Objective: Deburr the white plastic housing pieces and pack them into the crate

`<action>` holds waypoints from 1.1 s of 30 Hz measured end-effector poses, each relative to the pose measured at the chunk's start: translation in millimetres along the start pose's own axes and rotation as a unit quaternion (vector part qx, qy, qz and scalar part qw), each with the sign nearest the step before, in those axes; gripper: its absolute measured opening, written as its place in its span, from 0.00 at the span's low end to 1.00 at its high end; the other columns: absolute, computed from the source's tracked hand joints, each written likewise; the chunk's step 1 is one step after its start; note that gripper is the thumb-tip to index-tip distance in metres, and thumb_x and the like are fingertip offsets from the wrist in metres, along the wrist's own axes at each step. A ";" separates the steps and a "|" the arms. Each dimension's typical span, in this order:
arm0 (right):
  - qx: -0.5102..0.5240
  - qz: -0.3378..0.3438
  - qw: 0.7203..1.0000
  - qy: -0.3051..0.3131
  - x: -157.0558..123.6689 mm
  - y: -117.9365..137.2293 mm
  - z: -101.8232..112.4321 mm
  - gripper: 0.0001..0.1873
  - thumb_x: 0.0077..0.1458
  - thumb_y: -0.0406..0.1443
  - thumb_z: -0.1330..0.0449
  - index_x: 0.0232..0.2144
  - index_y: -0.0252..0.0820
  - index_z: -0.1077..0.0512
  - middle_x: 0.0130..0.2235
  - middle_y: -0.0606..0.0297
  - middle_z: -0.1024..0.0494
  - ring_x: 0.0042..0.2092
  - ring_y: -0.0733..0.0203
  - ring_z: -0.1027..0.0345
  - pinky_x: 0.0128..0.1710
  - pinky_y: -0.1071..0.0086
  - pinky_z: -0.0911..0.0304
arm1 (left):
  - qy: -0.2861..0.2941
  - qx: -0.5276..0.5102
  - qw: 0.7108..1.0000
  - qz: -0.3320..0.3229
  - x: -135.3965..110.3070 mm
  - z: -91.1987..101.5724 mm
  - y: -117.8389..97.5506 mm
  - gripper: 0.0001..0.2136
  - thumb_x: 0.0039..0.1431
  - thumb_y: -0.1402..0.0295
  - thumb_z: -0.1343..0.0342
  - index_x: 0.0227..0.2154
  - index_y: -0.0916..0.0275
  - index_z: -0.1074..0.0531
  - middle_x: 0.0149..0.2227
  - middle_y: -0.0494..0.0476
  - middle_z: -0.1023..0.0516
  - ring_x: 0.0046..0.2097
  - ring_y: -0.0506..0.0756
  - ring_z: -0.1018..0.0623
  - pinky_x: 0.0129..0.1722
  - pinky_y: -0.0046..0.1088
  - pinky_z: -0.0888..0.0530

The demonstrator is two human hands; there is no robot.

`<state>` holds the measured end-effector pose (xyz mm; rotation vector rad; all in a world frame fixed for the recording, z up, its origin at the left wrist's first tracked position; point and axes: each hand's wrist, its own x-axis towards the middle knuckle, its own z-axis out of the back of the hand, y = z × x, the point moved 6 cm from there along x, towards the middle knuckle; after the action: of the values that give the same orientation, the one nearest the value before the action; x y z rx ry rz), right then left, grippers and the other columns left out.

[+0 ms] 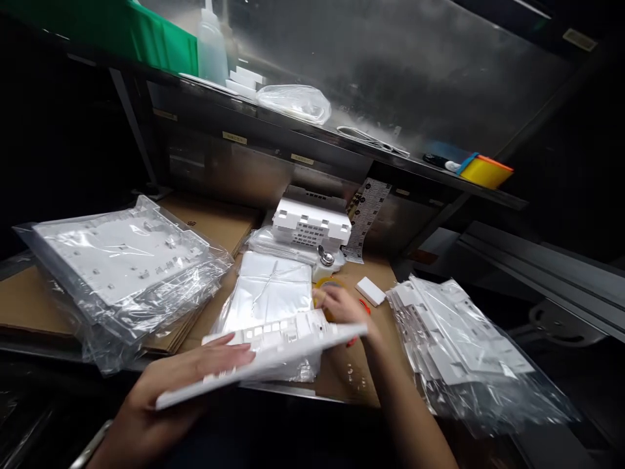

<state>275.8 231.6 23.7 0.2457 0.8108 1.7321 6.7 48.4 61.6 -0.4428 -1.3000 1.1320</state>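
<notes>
My left hand [168,381] grips a white molded plastic panel [288,348] by its left end, thumb hidden beneath and fingers over the top. The panel is tilted, with small slots and raised bits along its upper side. Behind its right end, my right hand [344,307] is at a yellow tape roll [332,283]; its fingers are bent and smeared by motion, so a hold cannot be made out. Red pieces of something partly hidden [364,306] show beside that hand. Under the panel lies a stack of clear plastic bags [273,283].
Bagged white panels lie on the left [122,254] over cardboard [209,225], and more bagged parts [454,332] on the right. A white slotted part [312,221], a small pump-top container [323,266] and a white block [370,291] sit behind. A metal shelf [293,130] crosses above.
</notes>
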 end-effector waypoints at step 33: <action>0.072 0.305 0.855 -0.413 -134.5 109.6 24.9 0.13 0.66 0.32 0.39 0.51 0.47 0.24 0.48 0.60 0.23 0.50 0.58 0.26 0.49 0.63 0.27 | -0.090 0.057 0.994 -0.038 -8.9 9.4 -19.8 0.13 0.59 0.73 0.34 0.45 0.50 0.18 0.46 0.40 0.15 0.43 0.51 0.15 0.52 0.18 0.22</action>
<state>249.2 106.2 143.2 1.3689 0.2071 1.8657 7.3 29.2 75.5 -0.2085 -1.3890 1.1952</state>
